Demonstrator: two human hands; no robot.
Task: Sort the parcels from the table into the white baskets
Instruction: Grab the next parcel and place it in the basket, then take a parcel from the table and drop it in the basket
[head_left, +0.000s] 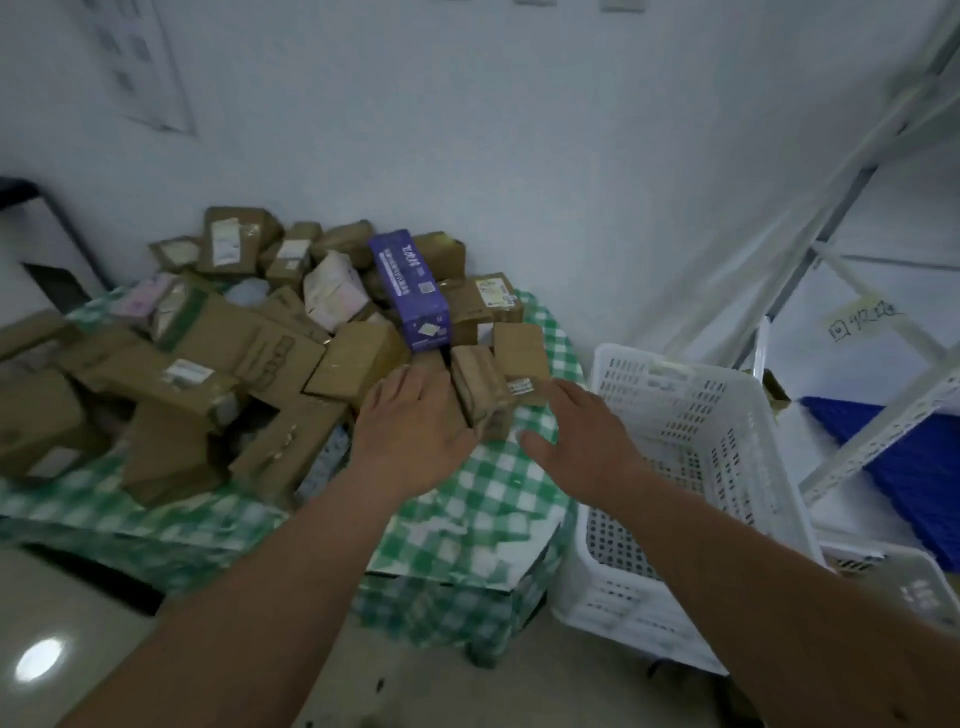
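Observation:
A heap of brown cardboard parcels (223, 332) covers a table with a green-and-white checked cloth (488, 499). A purple box (410, 288) lies on top of the heap. A small brown parcel (480, 392) stands at the heap's near right edge. My left hand (415, 431) is just left of this parcel and my right hand (582, 431) just right of it. Both hands have their fingers extended and hold nothing. A white perforated basket (691, 415) stands right of the table, with nothing visible inside.
A second white basket (904, 582) sits lower right, partly cut off. A white metal shelf rack (883, 249) with a handwritten label stands at the right, a blue item (893, 457) beneath it. The white wall is behind the table.

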